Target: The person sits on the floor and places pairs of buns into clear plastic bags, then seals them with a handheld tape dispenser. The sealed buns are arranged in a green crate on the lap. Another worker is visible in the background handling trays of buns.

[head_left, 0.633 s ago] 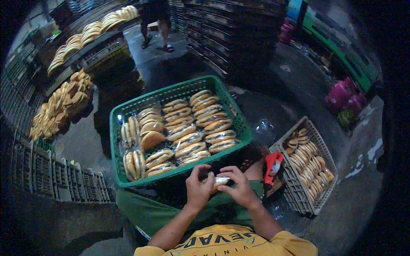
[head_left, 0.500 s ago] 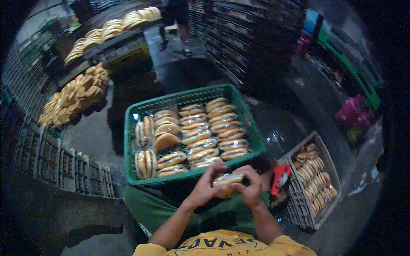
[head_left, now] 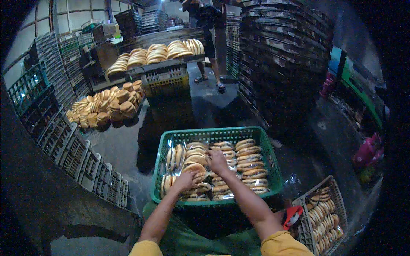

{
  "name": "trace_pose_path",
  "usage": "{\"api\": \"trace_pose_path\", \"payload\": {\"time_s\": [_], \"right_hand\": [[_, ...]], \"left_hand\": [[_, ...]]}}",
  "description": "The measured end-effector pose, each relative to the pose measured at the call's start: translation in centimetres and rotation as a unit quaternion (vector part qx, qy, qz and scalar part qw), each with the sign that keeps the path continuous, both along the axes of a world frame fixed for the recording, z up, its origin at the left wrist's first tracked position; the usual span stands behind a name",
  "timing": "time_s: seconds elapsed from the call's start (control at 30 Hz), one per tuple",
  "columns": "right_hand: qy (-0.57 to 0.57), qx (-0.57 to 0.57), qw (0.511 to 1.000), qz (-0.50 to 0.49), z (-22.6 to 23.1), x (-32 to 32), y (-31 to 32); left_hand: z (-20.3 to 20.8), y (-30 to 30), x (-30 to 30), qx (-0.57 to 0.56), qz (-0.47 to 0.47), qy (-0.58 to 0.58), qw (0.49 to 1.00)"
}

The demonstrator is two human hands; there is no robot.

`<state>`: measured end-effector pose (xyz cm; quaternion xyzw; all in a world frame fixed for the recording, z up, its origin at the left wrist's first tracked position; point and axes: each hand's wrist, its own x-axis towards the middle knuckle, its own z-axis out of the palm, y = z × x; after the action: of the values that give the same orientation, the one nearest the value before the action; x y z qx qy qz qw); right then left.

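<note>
A tan-topped bun (head_left: 192, 167) leaned in the left-middle part of the green crate (head_left: 213, 129), amid rows of buns, many clear-wrapped. Half a second earlier, both hands had held a wrapped bun above the lap; now they were inside the crate. The left hand (head_left: 184, 181) had bent fingers against the leaning bun; the right hand (head_left: 218, 162) curled its fingers beside the row. Whether either gripped could not be told. Rightward, a grey crate (head_left: 305, 228) held more buns; beyond, a table (head_left: 153, 67) carried pale bread (head_left: 156, 54).

Green is shown by the latticed basket (head_left: 274, 175), golden brown by the buns (head_left: 250, 157), yellow by the sleeves (head_left: 283, 245), seemingly pink by the blurred object at right (head_left: 368, 150).
</note>
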<state>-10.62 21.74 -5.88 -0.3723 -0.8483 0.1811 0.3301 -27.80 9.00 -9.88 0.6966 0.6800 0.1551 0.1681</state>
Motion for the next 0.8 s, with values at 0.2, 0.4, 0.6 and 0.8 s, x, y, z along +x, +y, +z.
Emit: {"api": "trace_pose_path", "payload": {"time_s": [0.2, 0.4, 0.6, 0.8], "right_hand": [[-0.112, 0.078, 0.99, -0.044, -3.5, -3.5, 1.8], [0.17, -0.012, 0.979, 0.114, 3.9, 1.2, -3.3], [0.142, 0.186, 0.95, 0.208, 7.4, 9.3, -14.3], [0.31, -0.196, 0.925, -0.1, 6.1, 12.9, -14.8]], "left_hand": [[1.6, -1.1, 1.1, -0.064, 0.057, 0.056, 0.995], [3.5, -1.2, 2.7, 0.038, 0.239, -0.555, 0.796], [7.7, -4.5, 8.1, 0.038, 0.14, -0.764, 0.629], [9.2, -8.4, 14.3, 0.028, 0.05, -0.743, 0.667]]}}
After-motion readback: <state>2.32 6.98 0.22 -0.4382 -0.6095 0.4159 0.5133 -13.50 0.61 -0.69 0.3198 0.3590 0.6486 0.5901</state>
